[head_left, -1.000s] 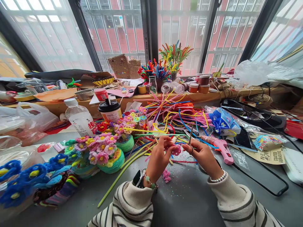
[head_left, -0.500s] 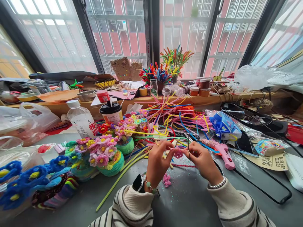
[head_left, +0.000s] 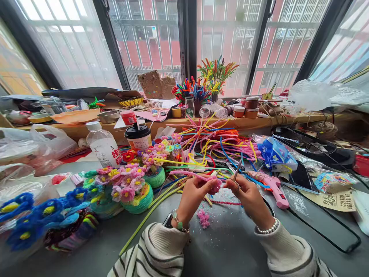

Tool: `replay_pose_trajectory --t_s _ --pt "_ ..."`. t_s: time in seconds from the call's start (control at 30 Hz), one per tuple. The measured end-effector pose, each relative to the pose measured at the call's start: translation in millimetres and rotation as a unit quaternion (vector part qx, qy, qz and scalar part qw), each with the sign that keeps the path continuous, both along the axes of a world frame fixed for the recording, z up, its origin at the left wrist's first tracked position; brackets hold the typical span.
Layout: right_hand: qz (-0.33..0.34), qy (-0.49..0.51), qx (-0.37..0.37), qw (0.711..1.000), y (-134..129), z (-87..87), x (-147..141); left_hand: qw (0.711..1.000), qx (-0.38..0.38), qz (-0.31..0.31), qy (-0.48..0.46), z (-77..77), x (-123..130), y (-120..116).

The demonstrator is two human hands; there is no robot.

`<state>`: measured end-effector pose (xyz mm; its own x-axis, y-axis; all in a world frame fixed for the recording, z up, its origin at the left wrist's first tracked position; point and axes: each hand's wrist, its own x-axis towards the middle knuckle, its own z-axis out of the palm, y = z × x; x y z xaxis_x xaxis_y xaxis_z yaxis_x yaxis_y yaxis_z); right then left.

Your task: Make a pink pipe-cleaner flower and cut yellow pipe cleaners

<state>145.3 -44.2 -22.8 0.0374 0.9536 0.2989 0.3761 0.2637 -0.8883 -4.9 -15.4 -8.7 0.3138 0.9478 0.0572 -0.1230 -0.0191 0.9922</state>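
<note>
My left hand [head_left: 192, 196] pinches a pink pipe-cleaner piece [head_left: 213, 185], its long pink stem [head_left: 184, 173] pointing off to the left. Just to the right, my right hand [head_left: 250, 196] holds scissors [head_left: 236, 170], whose blades point up and away. A finger of that hand goes through a handle loop. The two hands are close together but apart. Below them, a small pink fuzzy flower [head_left: 203, 218] lies on the grey table [head_left: 225, 246] among glittery specks. A dark red pipe cleaner [head_left: 226, 202] lies behind the hands.
Pipe-cleaner flowers in pots [head_left: 129, 184] and blue flowers [head_left: 43, 211] stand at the left, with a bottle [head_left: 103, 145] and a cup [head_left: 138, 137] behind. Loose pipe cleaners [head_left: 213, 134] heap up beyond the hands. A pink glue gun [head_left: 273, 188] with a black cord lies right.
My hands have moved slightly apart. The scissors have tilted to the right, and the pink stem now sticks out to the left of my left hand. The view has shifted slightly.
</note>
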Motion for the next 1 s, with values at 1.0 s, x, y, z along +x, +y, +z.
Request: replay_pose_trajectory --t_s 1.0 --pt "0.068 -0.157 0.010 0.985 5 -18.1 -14 0.996 0.016 0.061 -0.056 -6.7 -2 7"
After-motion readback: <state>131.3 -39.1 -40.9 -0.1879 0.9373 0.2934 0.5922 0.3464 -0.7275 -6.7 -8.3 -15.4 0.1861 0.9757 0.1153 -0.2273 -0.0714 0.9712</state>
